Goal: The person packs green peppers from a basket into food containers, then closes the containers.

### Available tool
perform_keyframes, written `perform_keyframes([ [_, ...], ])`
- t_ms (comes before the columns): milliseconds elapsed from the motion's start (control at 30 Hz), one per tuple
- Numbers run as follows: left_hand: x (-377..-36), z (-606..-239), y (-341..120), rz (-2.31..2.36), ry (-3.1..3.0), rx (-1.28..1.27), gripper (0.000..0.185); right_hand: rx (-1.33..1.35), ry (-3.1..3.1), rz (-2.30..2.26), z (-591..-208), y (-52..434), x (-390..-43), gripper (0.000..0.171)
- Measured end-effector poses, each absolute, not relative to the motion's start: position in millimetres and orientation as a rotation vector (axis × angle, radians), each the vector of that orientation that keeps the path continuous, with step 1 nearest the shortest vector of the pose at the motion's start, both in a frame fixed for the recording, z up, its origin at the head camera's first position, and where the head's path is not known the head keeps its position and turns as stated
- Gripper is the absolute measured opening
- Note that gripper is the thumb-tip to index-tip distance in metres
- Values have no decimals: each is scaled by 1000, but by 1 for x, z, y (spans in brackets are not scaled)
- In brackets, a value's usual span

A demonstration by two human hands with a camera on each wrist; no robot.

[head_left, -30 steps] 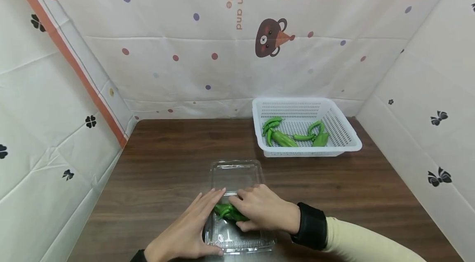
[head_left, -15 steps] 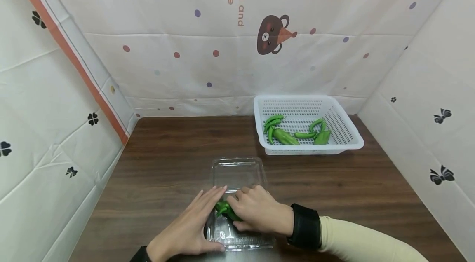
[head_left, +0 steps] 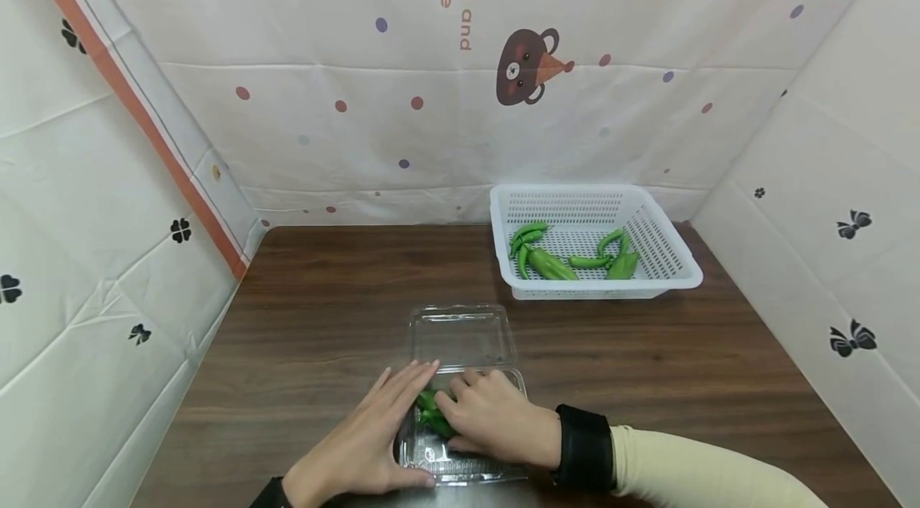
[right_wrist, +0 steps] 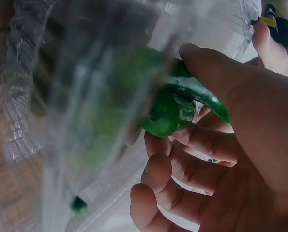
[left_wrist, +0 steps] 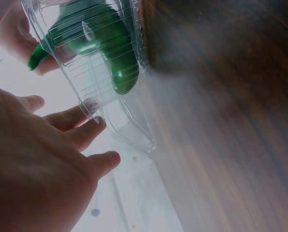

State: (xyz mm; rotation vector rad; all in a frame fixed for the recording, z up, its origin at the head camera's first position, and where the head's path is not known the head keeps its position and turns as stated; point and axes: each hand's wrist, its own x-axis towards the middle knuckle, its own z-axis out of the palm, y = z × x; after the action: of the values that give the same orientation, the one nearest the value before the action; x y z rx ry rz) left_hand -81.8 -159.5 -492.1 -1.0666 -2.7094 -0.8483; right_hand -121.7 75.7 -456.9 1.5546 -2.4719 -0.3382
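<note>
A clear plastic clamshell box [head_left: 470, 470] lies on the brown table [head_left: 302, 308], its lid [head_left: 460, 335] open toward the far side. My left hand [head_left: 384, 416] rests flat with straight fingers against the box's left side; in the left wrist view its fingers [left_wrist: 81, 133] touch the box's rim [left_wrist: 93, 104]. My right hand [head_left: 480, 408] is curled over green peppers [head_left: 430, 410] inside the box. The right wrist view has its thumb and fingers around a glossy pepper [right_wrist: 180, 104]. A pepper [left_wrist: 112, 58] shows through the ribbed wall.
A white perforated basket [head_left: 672, 260] with several green peppers [head_left: 549, 262] stands at the back right of the table. Patterned sheets wall in the table on the left, back and right. The table's near edge is below my arms.
My right hand has slid a little left and nearer with the peppers, covering more of them in the box. The left hand has stayed against the box's side.
</note>
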Motion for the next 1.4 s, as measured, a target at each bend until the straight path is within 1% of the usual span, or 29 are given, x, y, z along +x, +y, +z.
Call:
perform_keyframes([
  [133, -82, -493, -159, -835, -2691, -1072, 131, 1555, -2463, -355, -460, 75, -121, 53],
  [433, -81, -493, -159, -838, -2708, -1068, 130, 1567, -2489, -305, -457, 78, -121, 48],
  [733, -81, -491, -160, -833, -2674, -1090, 130, 1628, -2500, -165, -447, 92, -125, 36],
  [1067, -81, -493, -159, -812, -2723, -1073, 129, 1654, -2471, -166, -458, 95, -128, 32],
  [1233, -81, -493, -159, -802, -2722, -1076, 129, 1656, -2467, -150, -459, 95, -129, 28],
  [1400, -79, -492, -159, -810, -2730, -1078, 127, 1663, -2463, -145, -460, 95, -129, 27],
])
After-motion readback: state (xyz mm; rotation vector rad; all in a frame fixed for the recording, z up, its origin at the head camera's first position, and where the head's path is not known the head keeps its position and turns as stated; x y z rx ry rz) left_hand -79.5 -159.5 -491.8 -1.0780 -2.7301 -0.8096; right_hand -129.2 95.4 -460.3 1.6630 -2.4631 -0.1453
